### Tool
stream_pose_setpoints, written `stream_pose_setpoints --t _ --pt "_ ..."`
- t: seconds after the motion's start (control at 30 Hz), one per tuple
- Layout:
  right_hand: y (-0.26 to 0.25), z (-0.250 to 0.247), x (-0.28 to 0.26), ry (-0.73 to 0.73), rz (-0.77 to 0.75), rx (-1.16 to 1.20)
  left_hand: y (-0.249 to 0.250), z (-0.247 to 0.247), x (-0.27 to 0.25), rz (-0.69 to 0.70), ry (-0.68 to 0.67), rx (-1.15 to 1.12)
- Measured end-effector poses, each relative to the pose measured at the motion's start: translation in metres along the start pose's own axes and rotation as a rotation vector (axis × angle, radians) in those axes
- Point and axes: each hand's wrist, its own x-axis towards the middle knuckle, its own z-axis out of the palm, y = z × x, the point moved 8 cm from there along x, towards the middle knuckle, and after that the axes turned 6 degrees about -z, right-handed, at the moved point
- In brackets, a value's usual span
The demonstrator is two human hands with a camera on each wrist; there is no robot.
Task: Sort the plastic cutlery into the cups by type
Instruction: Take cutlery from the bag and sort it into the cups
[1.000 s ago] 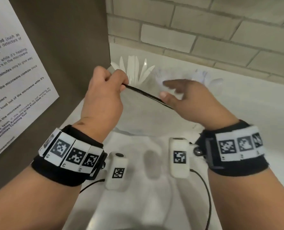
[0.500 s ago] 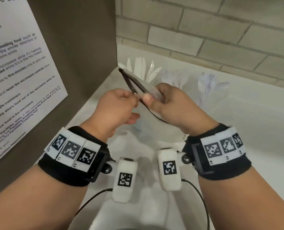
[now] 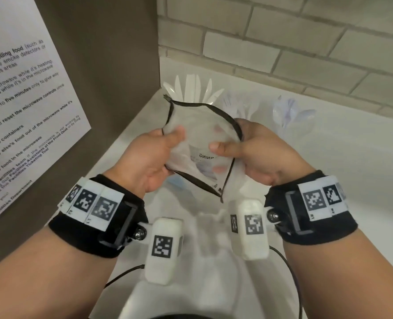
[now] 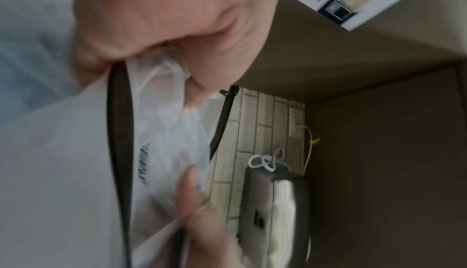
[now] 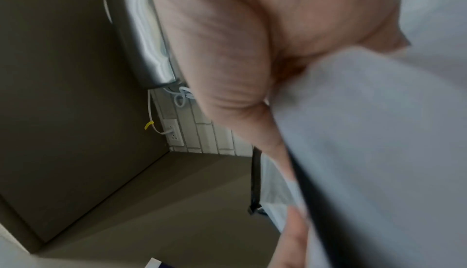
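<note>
**Pouch pulled open, mouth toward camera**

Now spread wide between both hands, no longer pinched flat as half a second ago: clear pouch [image 3: 197, 143], left hand [image 3: 154, 155] and right hand [image 3: 250, 148] each pinching a side. Apparently empty, sorting likely finished. Beyond, on white counter [image 3: 329, 171] against brick wall [image 3: 282, 42]: knives cup [image 3: 192, 90], fork cup [image 3: 239, 104], spoon cup [image 3: 292, 113].

My bag [image 3: 202, 137] is clear plastic edged with a black zip strip and printed with dark lettering. White knives [image 3: 192, 88] fan out behind it. The table [image 3: 329, 171] is white, the brick wall [image 3: 282, 42] beige.
</note>
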Motion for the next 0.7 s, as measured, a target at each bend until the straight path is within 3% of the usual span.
stream_pose_setpoints --t 0.07,0.17,0.3,0.37,0.43,0.5,0.53,0.57,0.6,0.7 --pt "0.003 -0.002 -0.005 -0.028 0.041 -0.296 -0.001 -0.011 0.004 -0.049 0.071 -0.121" --pt "0.014 -0.008 -0.012 -0.006 0.172 -0.613 -0.004 -0.012 0.006 -0.089 0.041 -0.352" --pt "0.009 -0.007 -0.001 0.176 0.096 -0.310 -0.029 0.004 0.001 -0.203 -0.105 -0.234" --pt "0.006 -0.005 0.002 0.221 0.077 -0.056 -0.034 -0.002 0.003 -0.183 -0.050 -0.082" --pt "0.004 -0.003 0.002 0.196 0.056 0.019 -0.022 -0.027 0.006 -0.001 0.197 0.162" --pt "0.004 -0.004 0.001 0.163 0.035 -0.137 0.013 -0.039 -0.008 0.411 0.455 0.564" --pt "0.003 -0.003 0.001 0.145 0.015 -0.222 0.030 -0.031 -0.022 0.634 0.510 0.750" --pt "0.001 -0.002 0.001 0.131 -0.018 -0.278 0.038 -0.016 -0.032 0.757 0.492 0.931" --pt "-0.002 0.001 0.001 0.109 -0.067 -0.304 0.039 -0.001 -0.034 0.786 0.412 1.097" --pt "-0.016 0.025 -0.005 -0.091 -0.280 -0.268 0.012 0.018 -0.016 0.618 0.124 1.297"
